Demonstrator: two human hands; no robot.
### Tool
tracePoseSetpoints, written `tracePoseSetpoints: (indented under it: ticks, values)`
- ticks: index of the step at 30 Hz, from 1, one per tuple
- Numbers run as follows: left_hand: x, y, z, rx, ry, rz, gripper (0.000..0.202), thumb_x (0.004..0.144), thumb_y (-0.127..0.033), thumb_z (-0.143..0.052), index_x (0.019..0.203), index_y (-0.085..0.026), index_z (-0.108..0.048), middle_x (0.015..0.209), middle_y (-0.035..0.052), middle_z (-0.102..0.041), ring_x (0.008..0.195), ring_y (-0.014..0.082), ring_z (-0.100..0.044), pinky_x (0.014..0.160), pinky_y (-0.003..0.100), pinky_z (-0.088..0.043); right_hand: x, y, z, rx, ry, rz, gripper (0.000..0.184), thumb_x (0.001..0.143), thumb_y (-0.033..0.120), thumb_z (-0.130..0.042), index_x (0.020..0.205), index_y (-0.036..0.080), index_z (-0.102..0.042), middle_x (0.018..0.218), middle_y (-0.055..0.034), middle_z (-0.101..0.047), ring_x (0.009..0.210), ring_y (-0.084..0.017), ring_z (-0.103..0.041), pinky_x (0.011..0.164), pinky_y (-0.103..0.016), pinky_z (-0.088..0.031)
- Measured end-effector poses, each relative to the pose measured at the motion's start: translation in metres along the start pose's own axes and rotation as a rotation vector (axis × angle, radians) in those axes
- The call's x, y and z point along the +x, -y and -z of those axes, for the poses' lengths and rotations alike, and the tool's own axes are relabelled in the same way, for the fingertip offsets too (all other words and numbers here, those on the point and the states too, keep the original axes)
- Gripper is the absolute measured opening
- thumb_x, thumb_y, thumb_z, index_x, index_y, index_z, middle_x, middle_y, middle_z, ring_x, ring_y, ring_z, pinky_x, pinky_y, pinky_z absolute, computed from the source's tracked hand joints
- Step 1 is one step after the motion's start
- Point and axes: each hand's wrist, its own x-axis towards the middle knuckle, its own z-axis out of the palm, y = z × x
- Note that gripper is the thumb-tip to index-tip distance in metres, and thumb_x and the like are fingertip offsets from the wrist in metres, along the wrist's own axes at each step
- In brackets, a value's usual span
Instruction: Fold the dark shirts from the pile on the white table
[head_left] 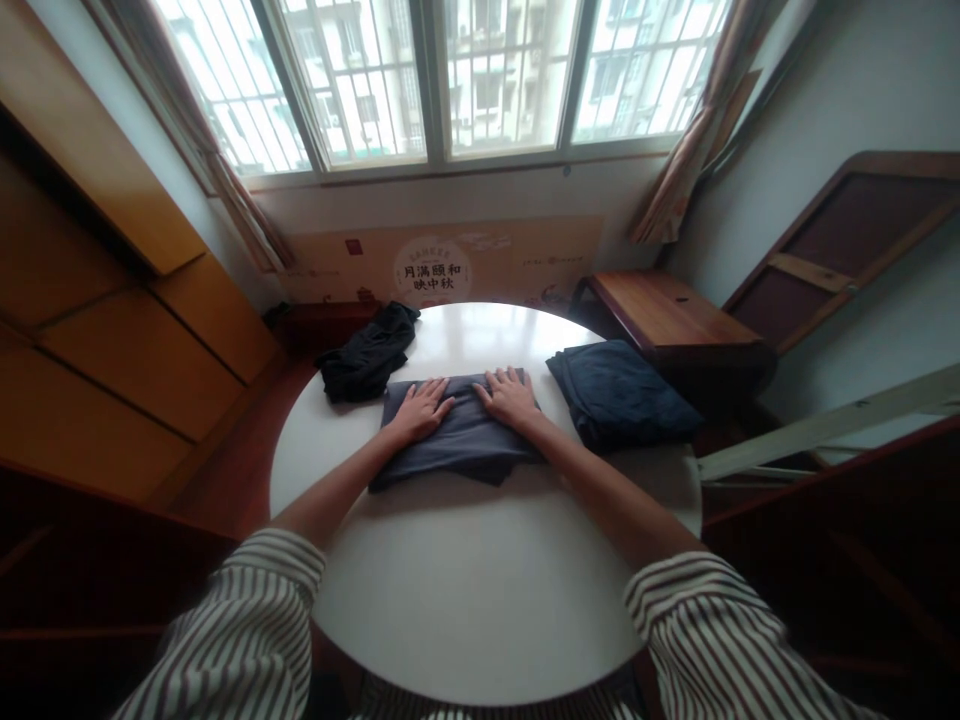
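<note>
A grey-blue folded garment [457, 440] lies flat across the middle of the round white table [480, 590]. My left hand [421, 408] rests palm down on its left part, fingers spread. On the upper right part my right hand [508, 396] also lies flat, its fingers apart. Beneath the palms the cloth is hidden. The garment's near edge is uneven, with a corner sticking out toward me. To the left is a crumpled black garment [369, 355], touching or very near the grey-blue one. A dark navy folded stack of cloth [622, 392] sits to the right.
A wooden bench-like table [675, 308] stands beyond the right edge. Orange-brown cabinets [135, 360] line the left wall. Barred windows, curtains [682, 170] and a printed banner [435, 262] are at the back. A pale rail [825, 425] slants in from the right.
</note>
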Motion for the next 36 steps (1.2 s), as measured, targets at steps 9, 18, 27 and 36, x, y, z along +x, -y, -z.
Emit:
tracePoseSetpoints:
  ticks: [9, 18, 27, 36]
  values:
    - [-0.014, 0.064, 0.021, -0.044, -0.142, 0.106, 0.062, 0.091, -0.046, -0.049, 0.137, -0.005, -0.048, 0.145, 0.0246, -0.046, 0.138, 0.0338, -0.039, 0.114, 0.043, -0.028, 0.021, -0.036, 0.01, 0.11, 0.074, -0.284, 0.056, 0.096, 0.039, -0.044, 0.14, 0.005, -0.047, 0.147, -0.0264, -0.041, 0.137, -0.04, -0.035, 0.108, -0.059, -0.03]
    - [0.01, 0.077, 0.079, -0.539, 0.11, 0.183, 0.028, 0.054, -0.032, -0.081, 0.066, -0.016, -0.061, 0.058, -0.001, -0.056, 0.059, 0.0167, -0.055, 0.055, 0.024, -0.042, 0.053, -0.056, 0.075, 0.452, 0.288, -0.131, 0.033, 0.058, 0.025, -0.085, 0.086, 0.014, -0.071, 0.068, -0.0047, -0.065, 0.071, -0.023, -0.065, 0.067, -0.034, -0.056]
    - [-0.039, 0.028, 0.164, -0.548, -0.634, -0.109, 0.025, 0.075, -0.032, -0.076, 0.096, -0.02, -0.071, 0.081, 0.0016, -0.068, 0.074, 0.0155, -0.06, 0.068, 0.023, -0.048, -0.017, -0.067, 0.165, 0.486, -0.327, 0.322, 0.024, 0.082, 0.028, -0.067, 0.103, 0.018, -0.073, 0.098, -0.0076, -0.072, 0.094, -0.024, -0.066, 0.089, -0.037, -0.05]
    - [-0.166, 0.009, 0.079, -0.307, -0.369, -0.502, 0.017, 0.092, -0.015, -0.054, 0.102, -0.02, -0.068, 0.111, 0.0093, -0.074, 0.105, 0.0204, -0.07, 0.093, 0.034, -0.056, -0.155, -0.074, 0.087, 0.206, -0.286, 0.642, 0.032, 0.089, 0.009, -0.049, 0.11, 0.023, -0.069, 0.116, -0.0087, -0.071, 0.111, -0.026, -0.065, 0.102, -0.052, -0.047]
